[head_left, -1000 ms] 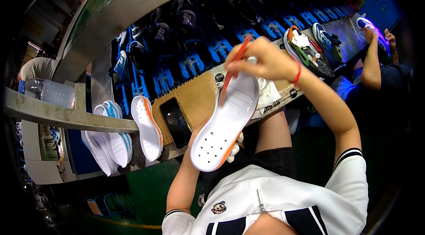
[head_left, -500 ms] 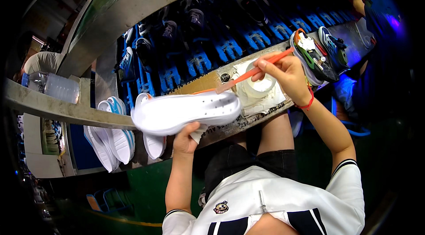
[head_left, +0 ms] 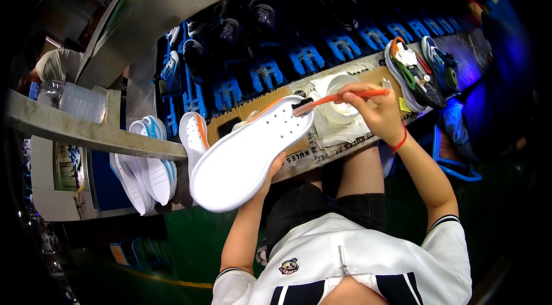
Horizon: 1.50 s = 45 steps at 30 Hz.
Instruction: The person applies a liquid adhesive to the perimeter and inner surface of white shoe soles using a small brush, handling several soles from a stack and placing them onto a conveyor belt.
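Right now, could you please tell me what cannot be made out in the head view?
All in the head view:
Left hand: palm and most fingers, hidden by the white sole.
White bowl: contents, partly hidden by the right hand and red brush.
Shoes at the blue rack: details lost in shadow.

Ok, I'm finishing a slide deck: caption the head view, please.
Right hand holds an orange brush at the holed end of a white shoe sole held by the left hand.

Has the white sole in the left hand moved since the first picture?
Yes, leftward: the white sole was right of the black phone and now partly hides it.
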Each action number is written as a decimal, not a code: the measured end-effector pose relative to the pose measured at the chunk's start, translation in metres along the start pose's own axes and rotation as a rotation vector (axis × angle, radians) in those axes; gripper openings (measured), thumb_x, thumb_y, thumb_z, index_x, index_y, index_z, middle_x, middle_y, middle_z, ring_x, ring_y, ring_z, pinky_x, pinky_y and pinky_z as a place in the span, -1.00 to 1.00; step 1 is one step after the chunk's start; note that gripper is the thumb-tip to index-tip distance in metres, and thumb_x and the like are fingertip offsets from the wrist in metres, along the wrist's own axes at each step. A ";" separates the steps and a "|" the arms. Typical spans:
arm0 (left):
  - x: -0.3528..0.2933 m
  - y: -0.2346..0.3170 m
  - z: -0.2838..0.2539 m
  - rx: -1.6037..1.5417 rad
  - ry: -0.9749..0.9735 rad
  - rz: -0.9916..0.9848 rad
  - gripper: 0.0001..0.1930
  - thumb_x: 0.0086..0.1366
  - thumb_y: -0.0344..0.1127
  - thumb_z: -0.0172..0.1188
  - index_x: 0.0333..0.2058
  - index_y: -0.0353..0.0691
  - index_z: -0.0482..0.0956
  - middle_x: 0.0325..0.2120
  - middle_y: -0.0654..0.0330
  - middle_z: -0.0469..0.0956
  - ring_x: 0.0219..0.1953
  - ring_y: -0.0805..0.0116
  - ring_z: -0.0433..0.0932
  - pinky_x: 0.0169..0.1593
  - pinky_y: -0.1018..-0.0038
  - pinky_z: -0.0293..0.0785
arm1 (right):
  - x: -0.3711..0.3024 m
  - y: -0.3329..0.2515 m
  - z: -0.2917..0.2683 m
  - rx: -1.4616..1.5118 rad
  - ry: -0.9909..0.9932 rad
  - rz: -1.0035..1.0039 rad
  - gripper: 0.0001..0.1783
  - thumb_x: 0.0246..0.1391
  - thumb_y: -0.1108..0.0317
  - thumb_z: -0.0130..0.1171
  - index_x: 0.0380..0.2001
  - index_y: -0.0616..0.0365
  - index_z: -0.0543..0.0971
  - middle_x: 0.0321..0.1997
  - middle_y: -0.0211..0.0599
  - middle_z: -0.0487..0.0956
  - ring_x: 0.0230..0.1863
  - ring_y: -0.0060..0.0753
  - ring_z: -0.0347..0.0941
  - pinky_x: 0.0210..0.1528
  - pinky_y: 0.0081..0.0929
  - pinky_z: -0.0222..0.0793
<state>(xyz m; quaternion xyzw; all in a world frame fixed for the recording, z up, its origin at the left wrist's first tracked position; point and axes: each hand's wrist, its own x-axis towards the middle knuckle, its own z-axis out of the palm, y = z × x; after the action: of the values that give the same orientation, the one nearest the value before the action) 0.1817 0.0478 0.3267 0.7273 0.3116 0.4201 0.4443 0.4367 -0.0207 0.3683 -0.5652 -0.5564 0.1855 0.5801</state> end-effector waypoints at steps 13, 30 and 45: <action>0.004 0.001 -0.007 -0.028 0.027 -0.035 -0.31 0.15 -0.13 0.26 0.20 -0.23 0.23 0.11 0.05 0.35 0.14 0.16 0.35 0.19 0.31 0.28 | -0.049 -0.046 0.041 0.130 -0.185 0.015 -0.84 0.14 0.44 0.13 -0.29 0.33 0.60 -0.40 -0.22 0.65 -0.34 -0.47 0.59 -0.23 -0.57 0.47; 0.014 0.037 -0.002 -0.948 -0.046 -0.340 -0.39 0.19 -0.08 0.21 0.15 -0.23 0.30 0.07 0.05 0.39 0.08 0.21 0.41 0.17 0.35 0.31 | -0.006 -0.033 0.000 0.398 -0.079 0.284 -0.77 0.15 0.40 0.09 -0.37 0.42 0.58 -0.45 -0.16 0.64 -0.36 -0.46 0.57 -0.26 -0.58 0.41; 0.328 0.152 -0.006 0.081 0.184 0.672 -0.68 0.06 -0.60 0.21 -0.16 -0.42 0.43 -0.30 0.07 0.53 -0.34 0.32 0.58 -0.35 0.50 0.57 | -0.058 -0.031 -0.059 0.601 0.482 0.280 -0.77 0.23 0.34 0.01 -0.23 0.31 0.51 -0.47 -0.14 0.63 -0.45 -0.50 0.55 -0.35 -0.67 0.27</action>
<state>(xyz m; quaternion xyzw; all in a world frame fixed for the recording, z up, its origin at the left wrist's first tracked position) 0.3372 0.2591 0.5761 0.7652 0.1101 0.5941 0.2222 0.4562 -0.1049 0.3847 -0.4683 -0.2435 0.2791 0.8022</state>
